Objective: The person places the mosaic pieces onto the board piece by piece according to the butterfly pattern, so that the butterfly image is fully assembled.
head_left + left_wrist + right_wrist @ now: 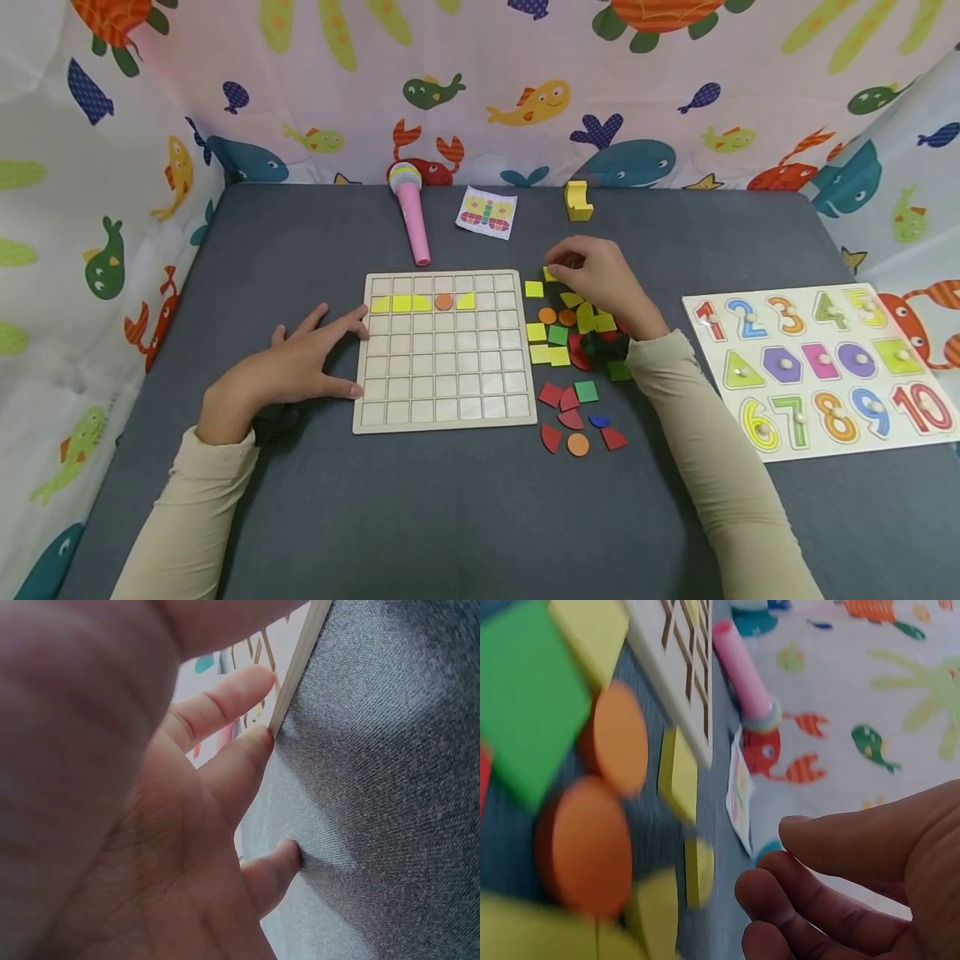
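A wooden grid board [447, 387] lies flat on the dark table, with several yellow pieces [402, 303] and one orange circle [444, 302] in its second row from the top. My left hand [281, 371] is spread beside the board, its thumb and fingertips at the left edge. To the right of the board, my right hand [600, 271] hovers over loose pieces, fingers loosely bent. Its fingertips are close to a yellow piece [550, 274] at the top of the pile. Nothing shows between thumb and fingers [769, 892] in the right wrist view.
Red, green, orange and blue pieces, among them a green square [586, 391], lie scattered right of the board. Behind it are a pink toy microphone [413, 217], a pattern card [487, 213] and a yellow block [577, 202]. A number puzzle [772, 393] is at the right.
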`<state>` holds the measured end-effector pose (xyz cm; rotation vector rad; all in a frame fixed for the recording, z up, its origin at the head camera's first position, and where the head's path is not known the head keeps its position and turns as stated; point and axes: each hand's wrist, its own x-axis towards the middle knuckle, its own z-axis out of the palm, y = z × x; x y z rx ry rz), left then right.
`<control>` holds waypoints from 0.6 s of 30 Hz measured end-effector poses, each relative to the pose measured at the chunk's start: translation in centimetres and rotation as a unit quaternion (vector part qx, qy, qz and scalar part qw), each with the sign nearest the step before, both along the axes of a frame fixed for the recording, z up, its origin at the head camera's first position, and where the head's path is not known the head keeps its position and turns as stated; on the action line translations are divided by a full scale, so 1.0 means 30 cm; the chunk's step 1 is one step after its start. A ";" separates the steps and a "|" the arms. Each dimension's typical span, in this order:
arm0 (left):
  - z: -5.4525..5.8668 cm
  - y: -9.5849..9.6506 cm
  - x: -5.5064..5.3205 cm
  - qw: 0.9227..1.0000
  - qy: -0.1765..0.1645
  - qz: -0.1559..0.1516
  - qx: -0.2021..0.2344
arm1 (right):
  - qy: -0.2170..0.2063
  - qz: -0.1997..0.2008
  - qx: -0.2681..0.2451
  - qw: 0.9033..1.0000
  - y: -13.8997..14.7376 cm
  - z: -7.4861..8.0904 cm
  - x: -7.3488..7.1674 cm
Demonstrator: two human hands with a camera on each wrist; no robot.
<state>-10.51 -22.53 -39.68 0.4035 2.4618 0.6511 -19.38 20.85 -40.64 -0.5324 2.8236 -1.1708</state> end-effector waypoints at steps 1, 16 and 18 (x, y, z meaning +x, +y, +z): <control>-0.001 0.000 0.000 1.000 0.001 0.000 0.000 | -0.006 -0.008 -0.003 1.000 0.015 -0.002 0.000; -0.001 -0.005 0.001 1.000 0.003 -0.001 0.003 | -0.042 0.046 0.036 0.997 -0.011 -0.031 -0.008; -0.002 -0.002 0.000 1.000 0.003 -0.001 0.003 | -0.042 0.061 0.059 0.995 -0.026 -0.031 -0.009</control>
